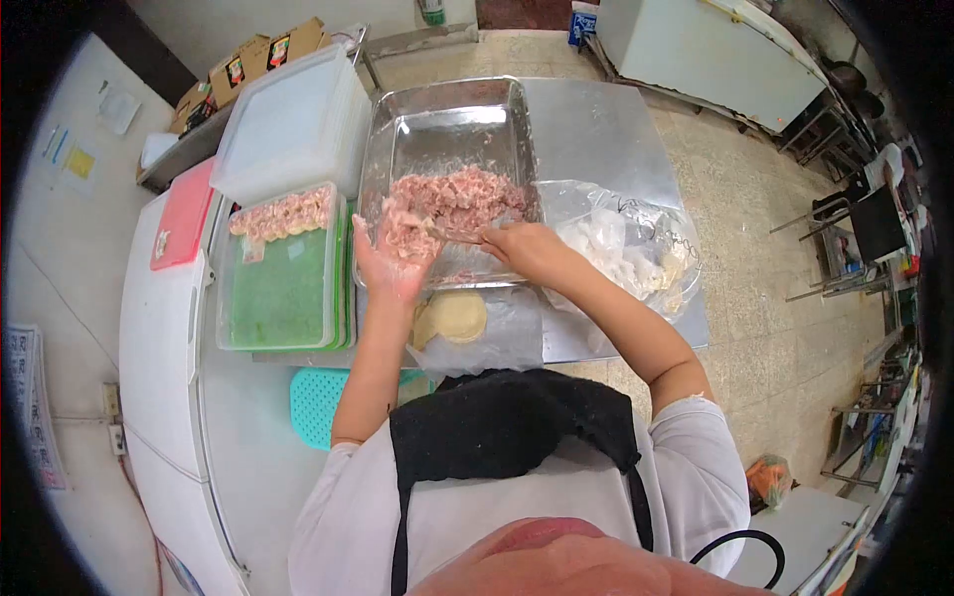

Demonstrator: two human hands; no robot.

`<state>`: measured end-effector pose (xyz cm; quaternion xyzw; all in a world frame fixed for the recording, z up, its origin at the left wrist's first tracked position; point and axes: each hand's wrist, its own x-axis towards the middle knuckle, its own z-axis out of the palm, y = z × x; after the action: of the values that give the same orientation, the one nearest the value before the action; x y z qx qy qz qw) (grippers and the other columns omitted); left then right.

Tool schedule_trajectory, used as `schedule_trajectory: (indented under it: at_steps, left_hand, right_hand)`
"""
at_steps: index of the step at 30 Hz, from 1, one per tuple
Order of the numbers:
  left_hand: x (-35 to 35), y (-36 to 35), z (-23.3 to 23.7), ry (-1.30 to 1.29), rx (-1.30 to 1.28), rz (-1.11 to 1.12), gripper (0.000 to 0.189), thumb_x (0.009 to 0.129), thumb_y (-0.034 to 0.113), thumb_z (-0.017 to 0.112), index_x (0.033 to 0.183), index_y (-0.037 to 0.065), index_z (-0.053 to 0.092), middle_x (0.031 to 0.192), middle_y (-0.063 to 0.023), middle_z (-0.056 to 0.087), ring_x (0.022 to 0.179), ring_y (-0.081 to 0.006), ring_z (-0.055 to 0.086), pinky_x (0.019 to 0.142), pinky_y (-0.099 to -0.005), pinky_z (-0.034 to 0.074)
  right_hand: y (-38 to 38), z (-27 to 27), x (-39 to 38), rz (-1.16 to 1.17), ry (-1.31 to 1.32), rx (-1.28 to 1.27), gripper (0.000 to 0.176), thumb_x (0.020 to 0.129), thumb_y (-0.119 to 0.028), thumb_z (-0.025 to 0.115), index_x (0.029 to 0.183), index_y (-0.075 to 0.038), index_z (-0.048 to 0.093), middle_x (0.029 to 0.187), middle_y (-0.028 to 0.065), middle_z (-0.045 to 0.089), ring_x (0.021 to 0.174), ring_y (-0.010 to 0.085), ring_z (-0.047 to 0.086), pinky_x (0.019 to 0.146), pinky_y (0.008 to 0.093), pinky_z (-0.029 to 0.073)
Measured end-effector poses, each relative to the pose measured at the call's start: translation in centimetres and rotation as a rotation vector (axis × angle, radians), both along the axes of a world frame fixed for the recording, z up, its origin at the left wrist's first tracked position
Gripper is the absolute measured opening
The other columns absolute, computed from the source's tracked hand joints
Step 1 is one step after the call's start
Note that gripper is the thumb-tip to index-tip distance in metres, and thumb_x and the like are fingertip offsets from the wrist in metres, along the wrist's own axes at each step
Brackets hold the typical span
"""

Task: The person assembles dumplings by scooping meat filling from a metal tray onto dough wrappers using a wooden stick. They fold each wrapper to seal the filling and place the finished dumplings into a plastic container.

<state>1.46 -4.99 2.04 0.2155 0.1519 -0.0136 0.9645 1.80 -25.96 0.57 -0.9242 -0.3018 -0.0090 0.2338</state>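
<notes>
Steel counter (596, 124): metal tray (452, 139) reaching the far edge, minced meat (467, 199) lying inside. Left hand (396, 266), palm up, cupping some; right hand (527, 250) pinching what seems a thin spatula (455, 236). White freezer (711, 65) standing beyond, across tiled floor (755, 258).

A tiled, speckled beige floor (755, 228) is bordered by a pale wall (70, 248) at left. A white chest freezer (711, 60) is seen at top right; metal-framed chairs (874, 228) are placed along the right.
</notes>
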Motion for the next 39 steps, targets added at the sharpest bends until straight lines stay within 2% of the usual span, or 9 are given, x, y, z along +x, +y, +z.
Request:
schedule_trajectory:
  at_steps: [4,7,10,13,19,22,28,34,39]
  left_hand:
    - [1.4,2.0,-3.5,0.029,0.017,-0.014,0.065,0.086,0.054,0.054,0.122,0.000,0.049,0.116,-0.0163,0.055,0.109,-0.0307,0.052,0.092,-0.0459,0.045]
    - [4.2,4.2,-8.4,-0.518,-0.430,-0.461,0.059,0.086,0.047,0.058,0.126,0.006,0.045,0.119,-0.0171,0.053,0.117,-0.0330,0.048,0.097,-0.0503,0.043]
    - [2.1,1.4,-1.1,0.045,-0.187,-0.019,0.063,0.084,0.044,0.061,0.128,0.002,0.042,0.121,-0.0160,0.054,0.111,-0.0320,0.053,0.091,-0.0465,0.047]
    - [0.8,2.3,0.5,-0.242,0.480,-0.216,0.065,0.078,0.015,0.068,0.135,0.004,0.038,0.119,-0.0136,0.055,0.101,-0.0247,0.058,0.082,-0.0387,0.052]
    - [2.2,4.5,2.3,-0.705,1.429,-0.356,0.055,0.072,0.004,0.068,0.124,0.004,0.052,0.103,-0.0060,0.061,0.099,-0.0131,0.057,0.077,-0.0262,0.050]
    - [2.5,5.3,3.9,-0.503,1.342,-0.711,0.040,0.070,0.005,0.075,0.108,0.005,0.063,0.101,-0.0044,0.064,0.091,-0.0137,0.060,0.080,-0.0293,0.050]
    - [2.9,5.7,3.0,-0.957,1.772,-0.596,0.021,0.073,0.015,0.074,0.087,0.004,0.063,0.075,-0.0017,0.062,0.062,-0.0100,0.056,0.056,-0.0263,0.047]
    - [4.9,6.8,-2.2,-0.105,1.427,-0.564,0.025,0.071,0.017,0.079,0.083,0.005,0.061,0.062,0.0010,0.056,0.053,-0.0070,0.050,0.048,-0.0237,0.041]
    - [3.6,6.1,-2.7,-0.196,1.352,-0.596,0.052,0.071,0.015,0.079,0.115,0.004,0.053,0.078,-0.0009,0.060,0.061,-0.0077,0.053,0.048,-0.0237,0.042]
  right_hand:
    - [-0.2,4.3,-1.6,-0.017,-0.190,-0.097,0.020,0.089,-0.022,0.051,0.099,-0.006,0.059,0.087,0.0187,0.064,0.072,0.0332,0.064,0.059,0.0449,0.051]
    - [0.6,2.7,-1.4,0.002,-0.218,0.039,0.019,0.090,-0.022,0.051,0.097,-0.006,0.060,0.085,0.0194,0.064,0.072,0.0337,0.064,0.060,0.0451,0.051]
    - [-0.2,3.3,-0.4,0.036,-0.113,0.156,0.022,0.091,-0.023,0.050,0.093,-0.003,0.060,0.085,0.0205,0.063,0.075,0.0374,0.062,0.065,0.0466,0.049]
    - [-1.3,4.5,-0.1,0.005,0.002,0.327,0.026,0.093,-0.024,0.049,0.091,0.000,0.059,0.083,0.0215,0.061,0.076,0.0398,0.059,0.067,0.0460,0.046]
    - [-0.8,7.3,-1.9,0.089,0.151,0.356,0.028,0.093,-0.026,0.051,0.094,0.001,0.061,0.082,0.0231,0.061,0.076,0.0407,0.059,0.068,0.0455,0.045]
    - [0.2,7.0,-2.3,0.129,0.164,0.367,0.029,0.094,-0.028,0.052,0.095,0.000,0.061,0.079,0.0229,0.060,0.073,0.0396,0.058,0.065,0.0445,0.045]
    - [0.0,2.2,0.5,0.178,0.166,0.338,0.024,0.090,-0.026,0.055,0.102,-0.006,0.065,0.088,0.0182,0.065,0.080,0.0370,0.062,0.071,0.0435,0.049]
    - [2.3,2.2,-1.3,-0.039,-0.235,0.065,0.024,0.085,-0.018,0.055,0.107,-0.011,0.062,0.089,0.0136,0.064,0.076,0.0322,0.064,0.065,0.0427,0.052]
    - [-0.2,-2.1,1.5,-0.203,-0.161,-0.168,0.021,0.081,-0.014,0.052,0.097,-0.009,0.065,0.088,0.0148,0.066,0.079,0.0302,0.066,0.063,0.0428,0.052]
